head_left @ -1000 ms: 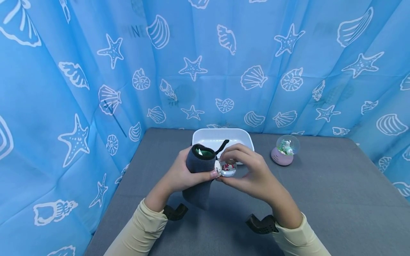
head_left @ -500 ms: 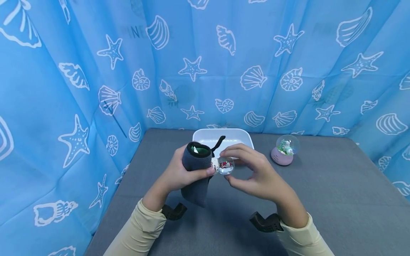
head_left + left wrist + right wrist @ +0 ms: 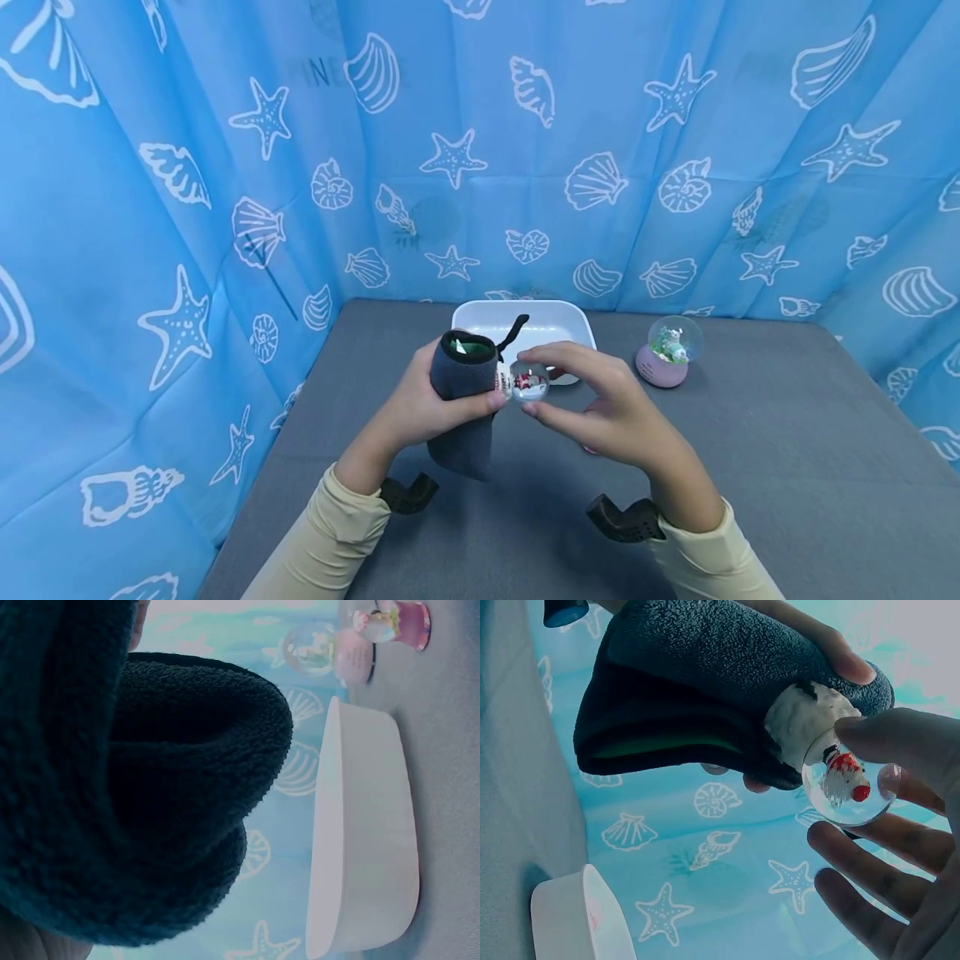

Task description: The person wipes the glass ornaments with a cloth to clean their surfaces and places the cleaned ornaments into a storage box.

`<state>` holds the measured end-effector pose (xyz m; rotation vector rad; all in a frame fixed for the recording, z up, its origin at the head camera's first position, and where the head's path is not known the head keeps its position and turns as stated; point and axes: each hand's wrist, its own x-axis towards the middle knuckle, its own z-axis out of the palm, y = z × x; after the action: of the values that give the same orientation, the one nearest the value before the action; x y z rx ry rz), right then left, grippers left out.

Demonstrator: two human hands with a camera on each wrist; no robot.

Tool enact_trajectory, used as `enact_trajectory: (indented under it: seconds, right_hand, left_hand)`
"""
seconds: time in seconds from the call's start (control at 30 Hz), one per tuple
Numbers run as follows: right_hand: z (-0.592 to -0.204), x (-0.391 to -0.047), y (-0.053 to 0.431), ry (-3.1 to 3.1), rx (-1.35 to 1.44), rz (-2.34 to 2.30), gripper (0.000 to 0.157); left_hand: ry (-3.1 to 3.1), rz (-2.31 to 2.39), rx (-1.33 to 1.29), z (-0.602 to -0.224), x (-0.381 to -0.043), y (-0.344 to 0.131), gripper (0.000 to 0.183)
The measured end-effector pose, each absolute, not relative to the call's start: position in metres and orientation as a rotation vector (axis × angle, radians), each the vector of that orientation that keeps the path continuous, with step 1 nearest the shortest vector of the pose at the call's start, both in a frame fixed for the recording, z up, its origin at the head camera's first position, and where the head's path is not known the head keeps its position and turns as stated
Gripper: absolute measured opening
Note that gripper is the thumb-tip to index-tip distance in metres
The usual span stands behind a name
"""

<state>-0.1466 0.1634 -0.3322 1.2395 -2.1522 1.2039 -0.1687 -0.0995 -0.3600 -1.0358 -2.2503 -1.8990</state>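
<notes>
My left hand (image 3: 416,410) grips a folded dark grey-blue cloth (image 3: 461,387) with a black edge and a green inside. Its thumb presses against the white base (image 3: 806,720) of a small snow globe (image 3: 529,383), which lies on its side against the cloth. Inside the clear ball is a red and white figure (image 3: 844,776). My right hand (image 3: 603,400) holds the ball between thumb and fingertips, the other fingers spread in the right wrist view. The cloth (image 3: 195,750) fills much of the left wrist view and hides the globe there.
Behind the hands stands a white tray (image 3: 555,310) on the grey table (image 3: 780,450). A pink-based snow globe (image 3: 663,367) stands at the back right. Another small pink-based globe (image 3: 409,624) shows in the left wrist view. A blue shell-patterned curtain (image 3: 480,208) encloses the table.
My right fingers have shifted from near the globe's base outward onto the clear ball. The globe has turned slightly, and its figure shows differently. The left hand and cloth have moved slightly left.
</notes>
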Motion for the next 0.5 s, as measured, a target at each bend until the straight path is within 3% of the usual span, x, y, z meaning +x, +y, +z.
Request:
enact_trajectory:
  seconds: [0.5]
  right_hand:
    - [-0.3355, -0.147, 0.1608, -2.301, 1.035, 1.171, 0.032]
  left_hand:
    - [-2.293, -1.899, -0.995, -0.3608, -0.1662, -0.0966, 0.054]
